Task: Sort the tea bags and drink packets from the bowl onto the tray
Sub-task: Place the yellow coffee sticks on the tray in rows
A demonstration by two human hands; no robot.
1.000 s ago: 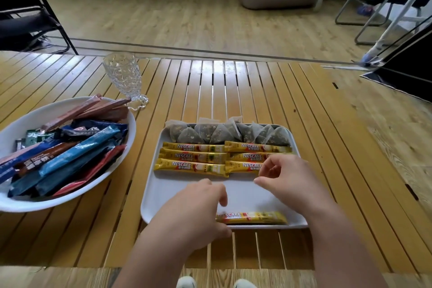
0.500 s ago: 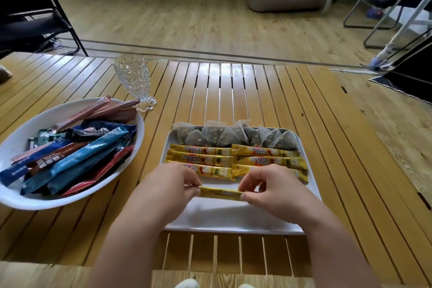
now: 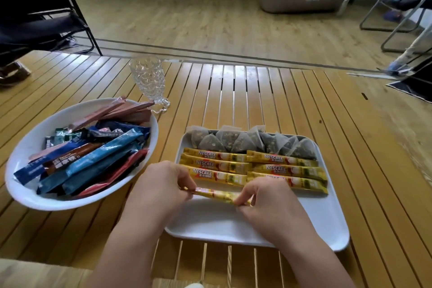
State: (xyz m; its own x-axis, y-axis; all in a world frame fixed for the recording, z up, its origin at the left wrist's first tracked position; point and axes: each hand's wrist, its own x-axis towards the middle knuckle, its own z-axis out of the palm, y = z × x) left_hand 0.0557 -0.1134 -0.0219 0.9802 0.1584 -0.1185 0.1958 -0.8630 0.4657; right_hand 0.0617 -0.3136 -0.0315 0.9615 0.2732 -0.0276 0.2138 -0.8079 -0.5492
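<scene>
You've got a yellow stick packet (image 3: 216,194) pinched at both ends, left hand (image 3: 161,190) on its left tip and right hand (image 3: 266,203) on the right tip, fingers (image 3: 187,182) curled tight onto it, and it sits just over the near-middle of the white tray (image 3: 327,224), right in front of the third row. The six yellow packets (image 3: 252,167) already lined up there all read NESCAFE in white; the smaller print beside the logo is too tiny to read. Behind them a row of pyramid tea bags (image 3: 252,141) runs along the tray's far edge, a couple of tips poking over the rim. Plenty of bare tray in the near half, and the right side of the slatted wooden desk (image 3: 350,124) is open too. The white bowl (image 3: 35,131) on your left holds the blue, brown, red and pink packets (image 3: 93,159); there's writing on the brown and blue ones, but it's blurry and I can't make it out. The bowl nearly touches the tray's left edge. A cut-glass goblet (image 3: 148,82) stands just behind the bowl's far rim. Your hands cover both ends of the held packet, so its label is mostly hidden.
</scene>
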